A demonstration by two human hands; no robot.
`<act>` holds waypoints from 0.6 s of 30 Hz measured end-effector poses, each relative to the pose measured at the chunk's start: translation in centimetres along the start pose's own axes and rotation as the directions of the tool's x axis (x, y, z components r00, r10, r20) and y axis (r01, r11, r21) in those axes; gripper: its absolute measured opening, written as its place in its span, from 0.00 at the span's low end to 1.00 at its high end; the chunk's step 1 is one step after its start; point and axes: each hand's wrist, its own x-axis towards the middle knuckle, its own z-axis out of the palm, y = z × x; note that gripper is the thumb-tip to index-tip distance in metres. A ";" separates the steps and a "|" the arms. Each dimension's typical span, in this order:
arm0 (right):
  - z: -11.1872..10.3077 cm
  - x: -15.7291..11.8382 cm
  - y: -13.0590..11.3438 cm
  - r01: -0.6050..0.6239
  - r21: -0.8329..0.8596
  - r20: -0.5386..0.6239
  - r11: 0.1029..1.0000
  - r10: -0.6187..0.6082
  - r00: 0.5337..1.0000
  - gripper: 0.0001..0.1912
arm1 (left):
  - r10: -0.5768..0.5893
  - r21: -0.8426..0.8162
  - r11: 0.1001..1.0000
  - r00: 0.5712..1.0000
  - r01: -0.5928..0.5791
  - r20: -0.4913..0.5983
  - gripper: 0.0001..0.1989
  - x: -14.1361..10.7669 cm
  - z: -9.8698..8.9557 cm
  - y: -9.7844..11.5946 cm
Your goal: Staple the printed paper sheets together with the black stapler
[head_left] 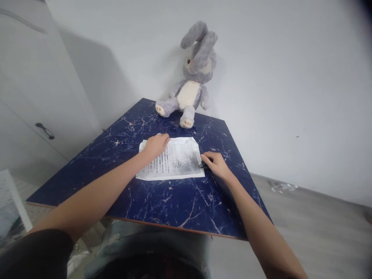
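The sheet (184,157) is thin printed paper, mostly matt, with creased, uneven margins. The dark item (205,165) at the right hand (217,164) has a small bright glint; whether it is plastic or metal cannot be determined. The table (171,203) has a smooth, marble-patterned top with a low sheen and a thin brown edge strip. The toy rabbit (188,95) is soft plush: fluffy pile on the limbs and ears, paler fabric on the belly. The wall (279,77) is smooth and matt. The cabinet handle (45,131) is dark and looks metallic. The floor (308,221) has a wood-grain finish. The sleeve (37,252) is matt dark cloth.
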 end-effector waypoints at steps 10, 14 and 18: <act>1.6 0.0 -0.8 -0.189 -0.084 -0.177 0.978 0.172 0.969 0.28 | -0.013 0.000 1.000 1.000 0.013 0.011 0.16 0.0 0.1 0.0; 1.5 0.0 -0.9 -0.228 -0.092 -0.187 0.969 0.208 0.960 0.30 | -0.019 -0.002 1.000 1.000 0.019 0.000 0.16 0.0 0.0 0.0; 1.4 0.0 -1.4 -0.229 -0.078 -0.189 0.970 0.211 0.959 0.30 | -0.010 -0.016 1.000 1.000 0.010 -0.010 0.16 0.0 0.1 -0.3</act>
